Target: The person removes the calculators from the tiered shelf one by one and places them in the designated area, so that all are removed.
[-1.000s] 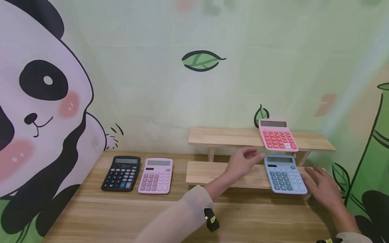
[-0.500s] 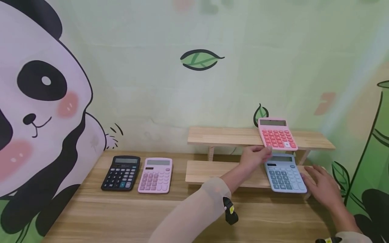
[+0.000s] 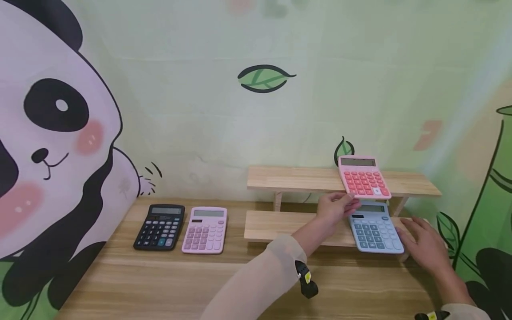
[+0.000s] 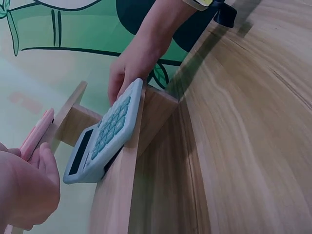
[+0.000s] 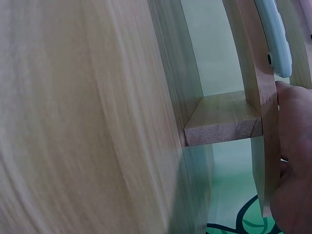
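A pink calculator (image 3: 363,178) with red keys leans on the upper wooden shelf (image 3: 294,178), its lower end at the front edge. My left hand (image 3: 334,210) pinches its lower left corner between thumb and fingers; the left wrist view shows the calculator's edge between them. Below, a light blue calculator (image 3: 378,229) lies tilted on the lower shelf (image 3: 276,224). Beside its right edge my right hand (image 3: 426,244) rests on the shelf end, fingers relaxed. In the right wrist view that hand is partly cut off, close to the blue calculator (image 5: 279,41).
On the wooden table (image 3: 160,284), a black calculator (image 3: 159,227) and a lilac calculator (image 3: 205,231) lie side by side to the left of the shelves. Behind everything hangs a backdrop (image 3: 192,111) printed with a panda and leaves.
My left hand has moved right to the pink calculator's lower left corner and taken hold of it. The pink calculator has shifted very slightly left. My right hand has stayed in place.
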Demonstrator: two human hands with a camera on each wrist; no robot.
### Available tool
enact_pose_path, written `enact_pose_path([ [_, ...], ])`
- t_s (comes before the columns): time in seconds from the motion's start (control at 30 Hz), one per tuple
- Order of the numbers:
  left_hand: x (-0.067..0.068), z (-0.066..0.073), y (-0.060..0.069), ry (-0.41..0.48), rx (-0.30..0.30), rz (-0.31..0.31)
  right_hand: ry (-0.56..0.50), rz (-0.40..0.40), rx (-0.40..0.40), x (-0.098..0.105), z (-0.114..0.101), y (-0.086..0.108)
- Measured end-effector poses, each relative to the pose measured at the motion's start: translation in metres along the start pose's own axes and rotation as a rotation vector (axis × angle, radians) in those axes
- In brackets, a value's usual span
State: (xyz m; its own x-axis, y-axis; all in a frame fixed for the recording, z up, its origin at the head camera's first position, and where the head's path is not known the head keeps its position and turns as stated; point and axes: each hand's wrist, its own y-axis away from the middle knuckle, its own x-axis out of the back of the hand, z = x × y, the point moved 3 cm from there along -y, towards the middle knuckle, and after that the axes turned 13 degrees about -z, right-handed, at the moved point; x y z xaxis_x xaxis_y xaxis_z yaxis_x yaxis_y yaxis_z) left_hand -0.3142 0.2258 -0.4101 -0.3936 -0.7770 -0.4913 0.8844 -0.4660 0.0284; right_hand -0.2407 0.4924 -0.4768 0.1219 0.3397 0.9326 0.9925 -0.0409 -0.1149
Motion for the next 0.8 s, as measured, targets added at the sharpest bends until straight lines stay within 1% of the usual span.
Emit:
enact_pose_path([
  [0.13, 0.004, -0.002, 0.008, 0.010, -0.008, -0.025, 0.002, 0.006, 0.003, -0.002, 0.002, 0.003],
  [0.3, 0.016, 0.001, 0.020, -0.003, -0.018, -0.058, 0.002, 0.009, 0.008, 0.000, -0.001, 0.005],
  [0.5, 0.034, 0.011, 0.032, -0.060, -0.047, -0.095, -0.011, -0.005, -0.006, 0.002, -0.004, 0.003],
  [0.63, 0.046, 0.018, 0.043, -0.098, -0.064, -0.123, -0.007, 0.001, 0.005, 0.002, -0.005, 0.002],
  [0.8, 0.058, 0.019, 0.051, -0.139, -0.065, -0.142, -0.006, 0.012, 0.016, 0.001, -0.005, 0.003],
])
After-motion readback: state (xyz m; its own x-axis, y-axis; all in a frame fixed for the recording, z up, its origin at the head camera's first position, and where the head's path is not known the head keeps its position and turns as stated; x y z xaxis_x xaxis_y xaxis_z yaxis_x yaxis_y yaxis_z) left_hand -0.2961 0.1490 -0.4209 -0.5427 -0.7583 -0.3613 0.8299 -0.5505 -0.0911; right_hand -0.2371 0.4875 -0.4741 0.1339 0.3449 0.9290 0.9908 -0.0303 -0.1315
